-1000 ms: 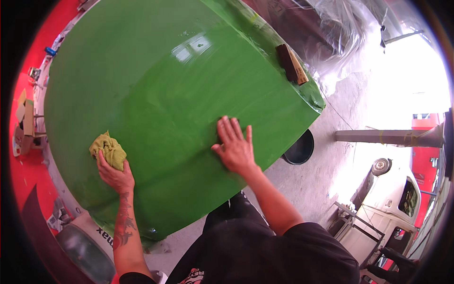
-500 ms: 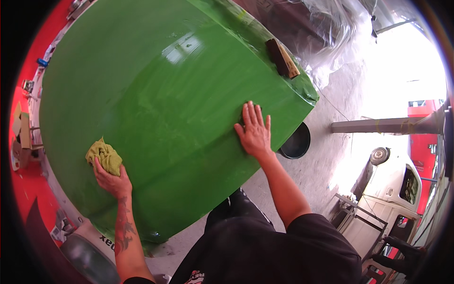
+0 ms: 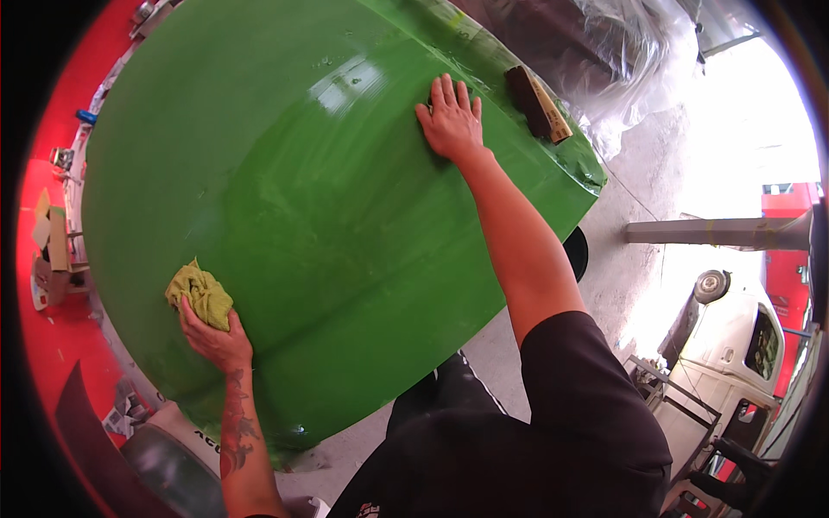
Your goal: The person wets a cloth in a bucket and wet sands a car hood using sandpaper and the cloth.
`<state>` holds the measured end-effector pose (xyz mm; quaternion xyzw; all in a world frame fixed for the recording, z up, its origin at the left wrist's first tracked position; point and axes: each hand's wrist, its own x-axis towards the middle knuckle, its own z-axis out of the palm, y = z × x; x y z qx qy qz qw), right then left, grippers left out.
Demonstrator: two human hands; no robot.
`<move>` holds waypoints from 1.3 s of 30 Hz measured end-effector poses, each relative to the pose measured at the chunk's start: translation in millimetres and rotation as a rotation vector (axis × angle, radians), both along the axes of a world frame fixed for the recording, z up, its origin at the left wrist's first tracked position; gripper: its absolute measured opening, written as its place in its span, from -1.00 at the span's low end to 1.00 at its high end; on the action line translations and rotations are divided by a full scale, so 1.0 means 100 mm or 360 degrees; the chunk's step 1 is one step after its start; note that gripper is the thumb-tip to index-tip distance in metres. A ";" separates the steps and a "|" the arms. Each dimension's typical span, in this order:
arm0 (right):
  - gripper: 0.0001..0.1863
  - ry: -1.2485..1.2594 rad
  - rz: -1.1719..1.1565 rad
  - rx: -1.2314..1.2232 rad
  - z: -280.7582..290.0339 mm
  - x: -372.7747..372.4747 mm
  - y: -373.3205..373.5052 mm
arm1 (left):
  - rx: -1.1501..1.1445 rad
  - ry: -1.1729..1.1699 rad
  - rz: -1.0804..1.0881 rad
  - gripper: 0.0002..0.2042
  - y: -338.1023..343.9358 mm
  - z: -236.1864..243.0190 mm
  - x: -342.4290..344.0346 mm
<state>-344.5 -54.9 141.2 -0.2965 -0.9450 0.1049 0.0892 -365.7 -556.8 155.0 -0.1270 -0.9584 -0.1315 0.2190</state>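
Note:
A large green painted car hood (image 3: 363, 293) spreads out in front of me, wet and streaked with pale smears. On its left part, my left hand (image 3: 218, 338) grips a crumpled yellow-green cloth (image 3: 200, 292) resting on the paint. My right hand (image 3: 455, 125) lies flat on the far right part, fingers stretched out and slightly apart. Beneath its fingers the edge of a thin dark pad (image 3: 467, 90) peeks out, mostly covered; its exact kind is hidden. A dark brown block with a tan strip (image 3: 537, 104) sits right of that hand, by the hood's far right edge.
Clear plastic sheeting (image 3: 626, 60) drapes over something beyond the hood. A black bucket (image 3: 576, 253) stands on the floor, partly behind the hood's right edge. Farther right are a grey post (image 3: 717, 232) and a white vehicle (image 3: 721, 350). Cardboard (image 3: 57, 242) lies at the left.
My right hand has slid forward across the hood, away from me, with the dark pad beneath it. My left hand and the cloth stay in about the same place on the hood.

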 end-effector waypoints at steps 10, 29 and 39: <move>-0.26 -0.0315 -0.0197 -0.0039 -0.15 1.83 0.09 | 0.0067 -0.0020 0.0038 -0.13 -0.04 0.03 0.02; -0.24 -0.0210 0.0147 0.0029 -0.08 1.23 0.12 | 0.0071 -0.0037 0.0097 -0.19 -0.02 0.07 0.03; -0.23 -0.0101 0.0358 0.0104 0.14 -1.02 0.22 | 0.0068 -0.0064 0.0069 -0.14 0.04 0.01 0.08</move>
